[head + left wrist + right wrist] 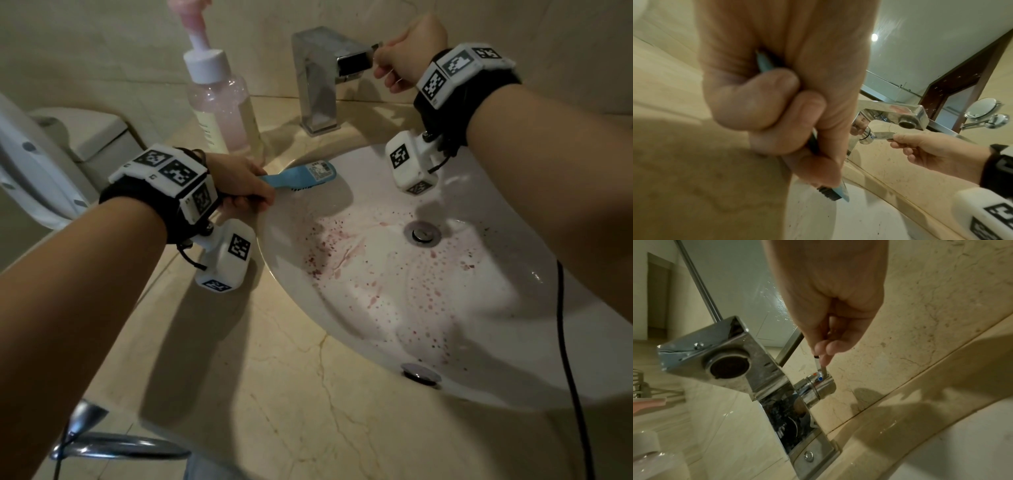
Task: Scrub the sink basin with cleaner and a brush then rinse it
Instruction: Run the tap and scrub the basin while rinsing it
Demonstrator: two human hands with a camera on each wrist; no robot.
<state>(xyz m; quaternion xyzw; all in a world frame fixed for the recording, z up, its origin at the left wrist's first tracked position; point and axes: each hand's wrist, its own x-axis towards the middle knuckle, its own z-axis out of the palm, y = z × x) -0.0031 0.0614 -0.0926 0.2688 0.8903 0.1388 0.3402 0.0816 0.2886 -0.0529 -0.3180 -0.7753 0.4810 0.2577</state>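
Both hands are busy at the sink basin (428, 308). Her left hand (239, 185) is curled tight round the handle of a blue brush (301, 176), whose head hangs over the basin's far left rim. A pink pump bottle (222, 109) stands on the tabletop (239, 359) just behind that rim. Further right, behind the basin, the right hand (407, 54) pinches the thin lever (821, 364) of the chrome faucet (318, 78). Reddish spots speckle the basin around its drain (422, 233).
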